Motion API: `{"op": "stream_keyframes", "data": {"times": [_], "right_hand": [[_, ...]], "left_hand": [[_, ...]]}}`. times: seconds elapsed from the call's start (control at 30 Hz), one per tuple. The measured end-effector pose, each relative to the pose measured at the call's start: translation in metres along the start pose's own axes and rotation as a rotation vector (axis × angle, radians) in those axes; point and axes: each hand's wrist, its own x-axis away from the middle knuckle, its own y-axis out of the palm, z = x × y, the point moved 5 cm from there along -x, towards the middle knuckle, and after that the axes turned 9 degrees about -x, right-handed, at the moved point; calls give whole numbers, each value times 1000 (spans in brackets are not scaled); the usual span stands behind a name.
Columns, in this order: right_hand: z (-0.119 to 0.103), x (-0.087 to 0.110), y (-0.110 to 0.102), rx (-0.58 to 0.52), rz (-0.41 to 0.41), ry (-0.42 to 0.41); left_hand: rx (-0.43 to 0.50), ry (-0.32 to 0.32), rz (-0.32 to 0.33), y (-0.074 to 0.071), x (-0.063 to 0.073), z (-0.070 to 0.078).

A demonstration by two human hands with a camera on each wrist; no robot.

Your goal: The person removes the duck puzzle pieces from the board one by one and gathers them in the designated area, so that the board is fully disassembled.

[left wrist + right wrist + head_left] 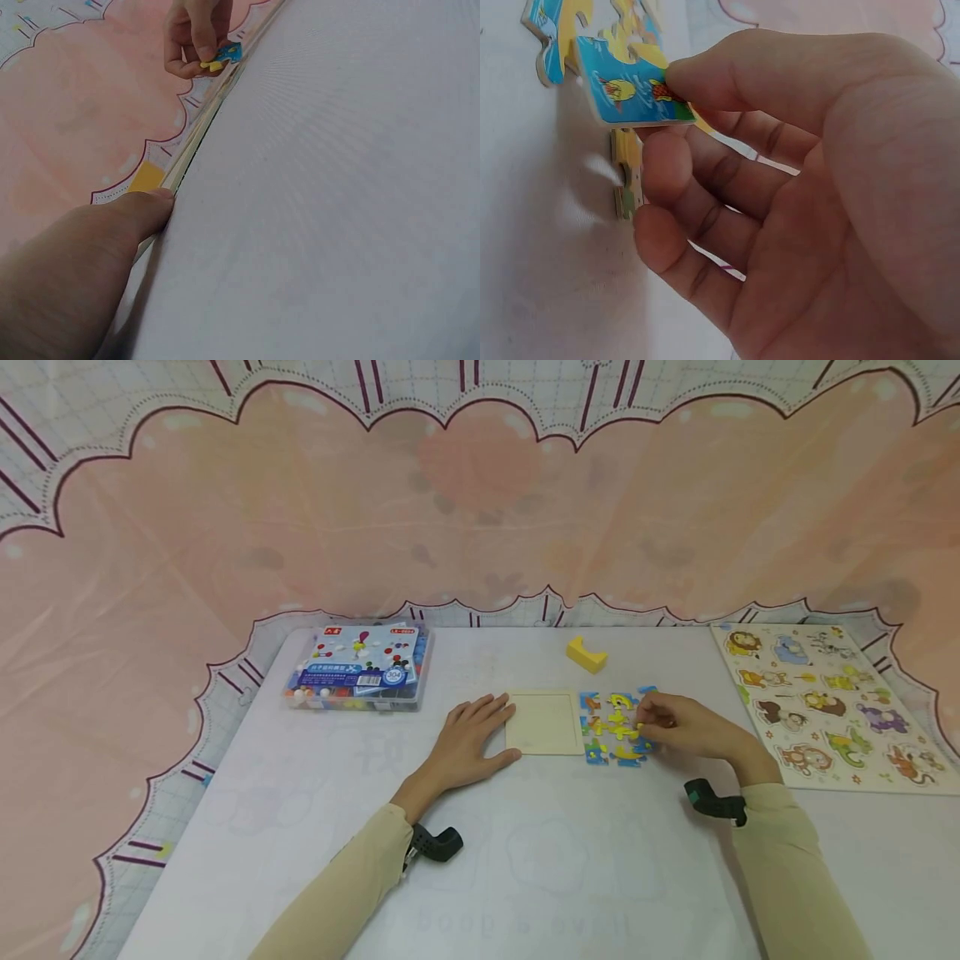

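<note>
A corner jigsaw piece (641, 97), blue and yellow with small fish printed on it, is pinched between the thumb and fingers of my right hand (686, 727). It also shows in the left wrist view as a small blue and yellow piece (229, 52) above the table. Below that hand lie several separate jigsaw pieces (596, 753), picture side up, spaced slightly apart in rows. Just left of them is a pale wooden puzzle tray (545, 724) with a raised border. My left hand (468, 747) rests at the tray's left edge, fingers spread, with its thumb at the near corner.
A yellow arched block (586, 657) stands behind the pieces. At the back left is a clear plastic box (360, 668) with a printed label and coloured balls. To the right lies a large animal picture board (832, 706). A patterned curtain (480, 502) hangs behind the white table.
</note>
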Motion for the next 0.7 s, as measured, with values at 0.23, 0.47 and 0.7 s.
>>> {"op": "stream_keyframes", "data": {"times": [0.23, 0.47, 0.7], "right_hand": [[6, 4, -3, -12, -24, 27], [10, 7, -7, -45, -59, 71], [12, 10, -8, -54, -102, 95]], "left_hand": [[11, -2, 2, -1, 0, 0], [0, -1, 0, 1, 0, -1], [3, 3, 4, 0, -1, 0]]}}
